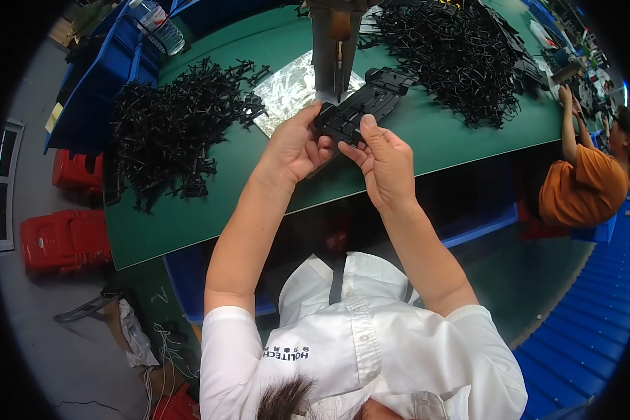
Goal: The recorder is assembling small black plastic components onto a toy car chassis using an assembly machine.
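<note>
Left hand, one: thumb and curled fingers clamped on the near-left end of a long black plastic moulded part. Right hand, one: thumb and forefinger pinched on its near side. Part, one: ribbed, recessed, held above a green flat-topped table, far end slanted between 1 and 2 o'clock. Around it: one dark metal machine head, pointed tip, 11 o'clock, contact unclear; one crinkled silver sheet, 10 o'clock; two heaps of small black spindly pieces, 9 and 2 o'clock, too tangled to count.
</note>
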{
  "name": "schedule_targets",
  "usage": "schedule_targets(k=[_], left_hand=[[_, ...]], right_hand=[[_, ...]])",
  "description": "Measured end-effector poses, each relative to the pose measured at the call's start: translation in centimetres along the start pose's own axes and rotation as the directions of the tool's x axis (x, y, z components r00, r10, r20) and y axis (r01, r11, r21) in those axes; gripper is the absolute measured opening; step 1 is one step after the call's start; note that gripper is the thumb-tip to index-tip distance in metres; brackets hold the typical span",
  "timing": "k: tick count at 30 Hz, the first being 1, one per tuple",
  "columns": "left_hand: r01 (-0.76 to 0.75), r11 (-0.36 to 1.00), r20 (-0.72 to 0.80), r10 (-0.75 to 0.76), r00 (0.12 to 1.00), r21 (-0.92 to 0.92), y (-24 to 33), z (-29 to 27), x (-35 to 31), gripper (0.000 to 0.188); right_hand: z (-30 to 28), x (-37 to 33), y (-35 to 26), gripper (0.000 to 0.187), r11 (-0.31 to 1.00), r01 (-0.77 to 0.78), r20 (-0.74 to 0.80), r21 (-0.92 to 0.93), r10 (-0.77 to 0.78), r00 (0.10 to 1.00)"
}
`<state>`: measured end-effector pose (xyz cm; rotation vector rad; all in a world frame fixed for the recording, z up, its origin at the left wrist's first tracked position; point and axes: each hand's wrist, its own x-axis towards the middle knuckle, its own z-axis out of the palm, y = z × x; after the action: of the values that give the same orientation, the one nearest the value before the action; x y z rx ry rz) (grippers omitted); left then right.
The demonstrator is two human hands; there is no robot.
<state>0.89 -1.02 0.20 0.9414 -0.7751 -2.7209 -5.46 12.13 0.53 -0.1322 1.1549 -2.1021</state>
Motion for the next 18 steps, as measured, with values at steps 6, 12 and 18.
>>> schedule_targets(k=[6, 12, 18], left_hand=[[-0.017, 0.999, 0.047, 0.016, 0.999, 0.028, 0.45, -0.23, 0.03, 0.02], [-0.023, 0.999, 0.036, 0.022, 0.999, 0.035, 0.7, -0.25, 0.16, 0.02], [-0.032, 0.998, 0.016, 0.032, 0.999, 0.047, 0.72, -0.47, 0.59, 0.02]], right_hand=[[0.31, 0.24, -0.1, 0.026, 1.0, 0.019, -0.001, -0.021, -0.019, 1.0], [0.26, 0.59, 0.08, 0.026, 1.0, 0.019, 0.007, -0.019, -0.018, 1.0], [0.32, 0.76, 0.07, 0.026, 1.0, 0.015, -0.001, -0.015, -0.015, 1.0]])
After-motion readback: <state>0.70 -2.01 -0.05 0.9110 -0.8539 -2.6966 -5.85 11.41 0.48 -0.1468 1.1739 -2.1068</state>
